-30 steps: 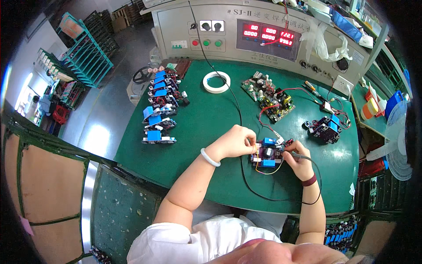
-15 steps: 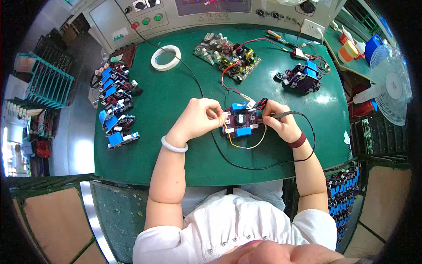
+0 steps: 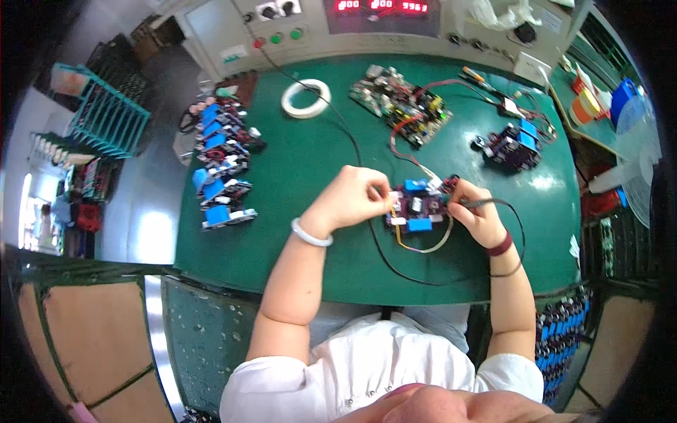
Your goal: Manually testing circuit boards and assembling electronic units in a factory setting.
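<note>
A small dark circuit board (image 3: 416, 205) with blue block components lies on the green bench between my hands. At its left edge, my left hand (image 3: 352, 201) is closed, thumb and forefinger pinching the end of a thin yellow wire (image 3: 397, 231). This wire loops below the board toward the right side. My right hand (image 3: 479, 217) is closed around a dark pen-like probe (image 3: 475, 204) at the board's right edge; its tip is hidden by my fingers. A black cable (image 3: 522, 236) runs from the probe. A red lead with a white connector (image 3: 433, 178) meets the board's top.
A larger circuit board (image 3: 402, 106) lies behind, with a white tape roll (image 3: 307, 113) to its left. Several blue-block boards (image 3: 222, 166) line the left side; another (image 3: 511, 146) sits right. An instrument panel (image 3: 310, 46) with a lit red display (image 3: 383, 8) stands at the back.
The view has shifted, so the bench appears farther right and lower. The panel's red display now shows lit digits. Both hands keep their places at the board's edges.
</note>
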Tool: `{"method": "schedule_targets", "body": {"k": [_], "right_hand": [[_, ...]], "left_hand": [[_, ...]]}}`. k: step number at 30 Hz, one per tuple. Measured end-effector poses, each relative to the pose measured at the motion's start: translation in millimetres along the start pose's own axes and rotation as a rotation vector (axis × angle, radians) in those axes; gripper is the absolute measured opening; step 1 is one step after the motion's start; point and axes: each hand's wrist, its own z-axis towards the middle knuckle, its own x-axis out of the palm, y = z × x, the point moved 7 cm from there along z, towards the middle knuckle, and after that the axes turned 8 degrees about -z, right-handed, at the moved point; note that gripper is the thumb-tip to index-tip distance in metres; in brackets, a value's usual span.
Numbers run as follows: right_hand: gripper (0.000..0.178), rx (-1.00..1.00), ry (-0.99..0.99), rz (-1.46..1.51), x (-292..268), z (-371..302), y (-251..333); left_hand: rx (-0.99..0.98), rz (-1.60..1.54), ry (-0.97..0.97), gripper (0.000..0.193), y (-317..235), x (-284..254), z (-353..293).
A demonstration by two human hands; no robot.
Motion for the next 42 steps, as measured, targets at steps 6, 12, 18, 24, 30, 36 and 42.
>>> {"method": "schedule_targets", "body": {"k": [6, 12, 18, 24, 30, 36, 42], "right_hand": [[0.011, 0.061, 0.011, 0.057, -1.9, -7.6, -3.7], [0.012, 0.117, 0.013, 0.103, -0.6, -9.9, -5.0], [0.019, -0.023, -0.075, 0.216, 7.0, -4.6, 30.8], [0.013, 0.035, -0.188, 0.151, 28.0, 4.0, 41.5], [0.009, -0.107, -0.208, -0.002, 39.0, 6.4, 47.6], [0.007, -0.035, -0.184, -0.082, 42.9, 8.3, 40.9], [0.007, -0.062, -0.158, -0.054, 48.3, 14.9, 44.9]], "left_hand": [[0.050, 0.027, 0.024, 0.021, -9.4, 8.0, -3.0], [0.056, 0.029, 0.030, 0.023, -8.1, 5.6, -5.3], [0.345, 0.151, -0.033, 0.019, -26.0, -2.0, -4.6], [0.257, 0.065, 0.022, 0.014, -32.9, -5.8, -6.1], [0.173, 0.013, 0.073, 0.011, -31.3, -2.0, -9.2], [0.127, 0.049, 0.047, 0.011, -28.2, -4.6, -5.7], [0.141, 0.071, 0.032, 0.011, -29.5, -11.7, -8.4]]}}
